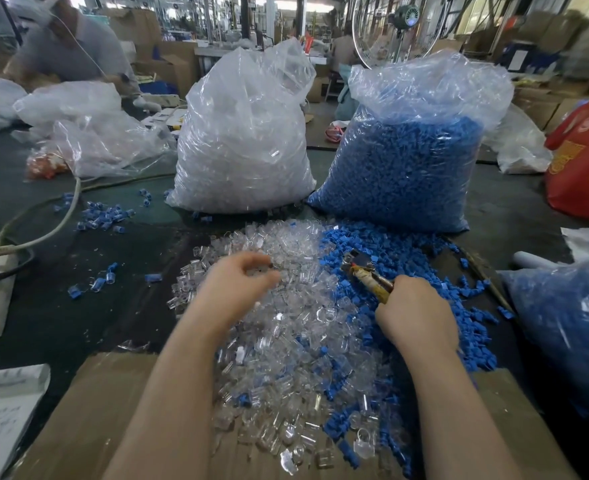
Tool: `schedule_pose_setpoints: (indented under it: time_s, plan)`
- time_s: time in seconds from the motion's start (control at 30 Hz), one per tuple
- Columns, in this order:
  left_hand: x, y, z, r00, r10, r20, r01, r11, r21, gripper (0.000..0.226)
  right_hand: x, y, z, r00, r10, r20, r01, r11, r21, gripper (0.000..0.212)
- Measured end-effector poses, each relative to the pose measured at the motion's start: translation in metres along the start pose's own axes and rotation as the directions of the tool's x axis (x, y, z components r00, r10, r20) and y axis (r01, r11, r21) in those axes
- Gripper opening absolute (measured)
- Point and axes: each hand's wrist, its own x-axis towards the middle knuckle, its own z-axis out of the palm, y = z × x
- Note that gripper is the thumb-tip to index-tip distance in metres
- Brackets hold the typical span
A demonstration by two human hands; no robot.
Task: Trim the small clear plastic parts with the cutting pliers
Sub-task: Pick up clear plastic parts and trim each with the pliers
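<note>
Head view is showing you both hands low over the worktop (78, 306), working at the loose heap of clear plastic parts (286, 323) that is spreading from the near cardboard edge up toward the two big bags. Your left hand (237, 282) is reaching forward over the far part of that heap with its fingers curled downward, thumb and fingertips close together; whether a part is already pinched between them is too blurred to tell. Your right hand (414, 313) is gripping the handles of the cutting pliers (366, 271), and the tool's long axis is running from your fist up and to the left, so its head is pointing toward the left hand. How the cutting jaws are standing cannot be told.

What the next cut is turning on, as I judge it, is that gap: the pliers' head is lying just to the right of your left fingertips, near but apart. The left hand is nearer the clear heap, while the right is sitting over the border with the blue parts (424, 271).
</note>
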Motion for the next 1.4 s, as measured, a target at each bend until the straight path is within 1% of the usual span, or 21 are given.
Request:
schedule_pose_setpoints:
  time_s: [0.03,0.07,0.1,0.13,0.17,0.27,0.33,0.5,0.57,0.67,0.77,0.9,1.0,1.13,1.23,1.3,1.4]
  plan:
    - [0.001,0.001,0.009,0.997,-0.002,0.080,-0.008,0.992,0.125,0.045,0.000,0.000,0.000,1.000,-0.005,0.004,0.005,1.000,-0.006,0.012]
    - [0.002,0.002,0.017,0.992,-0.004,0.128,-0.032,0.961,0.276,0.048,0.000,-0.001,0.000,1.000,-0.012,0.010,0.012,1.000,-0.016,0.014]
    - [0.002,0.003,0.024,0.990,0.007,0.143,-0.067,0.906,0.418,0.048,0.000,-0.001,0.000,1.000,-0.021,0.018,0.022,0.999,-0.028,0.015]
    - [0.003,0.004,0.028,0.990,0.033,0.134,-0.097,0.855,0.509,0.044,0.000,-0.002,0.001,0.999,-0.031,0.024,0.031,0.999,-0.039,0.015]
    - [0.003,0.005,0.031,0.992,0.061,0.114,-0.113,0.836,0.537,0.038,0.001,-0.002,0.001,0.999,-0.038,0.029,0.039,0.998,-0.045,0.015]
    - [0.003,0.005,0.030,0.993,0.093,0.074,-0.117,0.880,0.460,0.030,0.002,-0.002,0.002,0.999,-0.046,0.022,0.047,0.998,-0.044,0.016]
    - [0.002,0.004,0.028,0.995,0.090,0.042,-0.100,0.906,0.411,0.030,0.003,-0.002,0.002,0.999,-0.045,0.016,0.046,0.998,-0.033,0.017]
    - [0.001,0.005,0.028,0.991,0.134,-0.013,-0.120,0.928,0.351,0.037,0.003,-0.001,0.002,0.998,-0.043,0.041,0.044,0.998,-0.045,0.018]
    - [0.001,0.006,0.029,0.986,0.160,-0.048,-0.137,0.939,0.315,0.033,0.003,-0.002,0.001,0.998,-0.036,0.052,0.039,0.998,-0.052,0.022]
    - [0.001,0.008,0.029,0.984,0.164,-0.071,-0.146,0.968,0.202,0.023,0.003,-0.002,0.000,0.998,-0.038,0.048,0.040,0.998,-0.041,0.014]
    - [0.001,0.010,0.029,0.985,0.152,-0.086,-0.148,0.988,0.052,0.015,0.002,-0.001,0.000,0.998,-0.049,0.030,0.050,0.998,-0.028,0.013]
    - [0.000,0.013,0.028,0.990,0.118,-0.083,-0.125,0.989,-0.081,0.019,0.002,0.001,-0.001,0.997,-0.053,-0.056,0.055,0.998,0.036,0.015]
    - [-0.001,0.015,0.027,0.996,0.075,-0.045,-0.083,0.979,-0.188,0.025,0.005,0.002,-0.002,0.993,-0.052,-0.101,0.070,0.982,0.176,0.016]
    - [-0.003,0.019,0.026,0.998,0.054,0.035,-0.041,0.951,-0.306,0.032,0.006,-0.003,-0.003,0.990,-0.078,-0.120,0.122,0.893,0.433,0.016]
    - [-0.004,0.020,0.027,0.998,0.039,0.053,-0.016,0.922,-0.388,0.034,0.004,-0.006,-0.006,0.988,-0.098,-0.122,0.153,0.754,0.638,0.012]
    - [-0.005,0.022,0.026,0.997,0.047,0.054,-0.019,0.901,-0.434,0.035,0.002,-0.007,-0.008,0.985,-0.123,-0.121,0.172,0.664,0.728,0.010]
    - [-0.007,0.025,0.026,0.997,0.070,0.035,-0.043,0.863,-0.503,0.037,-0.003,-0.011,-0.011,0.977,-0.165,-0.138,0.207,0.558,0.803,0.014]
